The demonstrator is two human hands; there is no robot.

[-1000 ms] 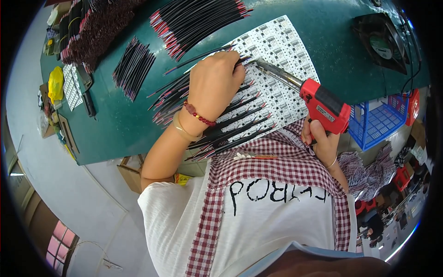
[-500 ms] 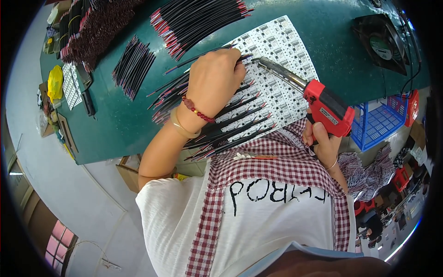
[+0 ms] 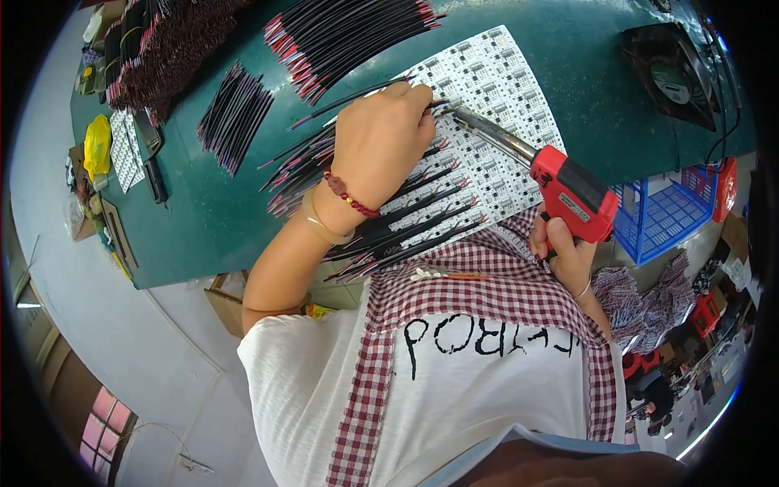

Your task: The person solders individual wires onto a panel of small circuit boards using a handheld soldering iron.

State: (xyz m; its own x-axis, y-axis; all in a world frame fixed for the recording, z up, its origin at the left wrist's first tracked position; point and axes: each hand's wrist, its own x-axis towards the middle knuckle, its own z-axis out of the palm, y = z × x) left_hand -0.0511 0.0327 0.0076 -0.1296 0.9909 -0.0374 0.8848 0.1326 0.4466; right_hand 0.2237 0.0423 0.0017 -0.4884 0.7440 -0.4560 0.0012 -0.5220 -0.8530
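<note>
Only the head view here, looking straight down at a green table (image 3: 211, 219). Left hand (image 3: 381, 142) sits in the upper middle of the frame, fingers curled tight and pinching a thin black wire (image 3: 357, 96) down onto the white circuit panel (image 3: 495, 81). Right hand (image 3: 568, 252) is at the right, just below centre, wrapped around the grip of a red soldering gun (image 3: 568, 191), whose metal tip pokes up and left and ends right by the left fingertips (image 3: 422, 109) on the panel. A row of black wires with red ends (image 3: 414, 219) fans across the panel's lower edge under the left wrist. More wire bundles (image 3: 341, 36) lie at the top, another small bundle (image 3: 235, 118) upper left. Black fan (image 3: 669, 77) sits upper right, and a blue basket (image 3: 665, 215) at the right edge.
</note>
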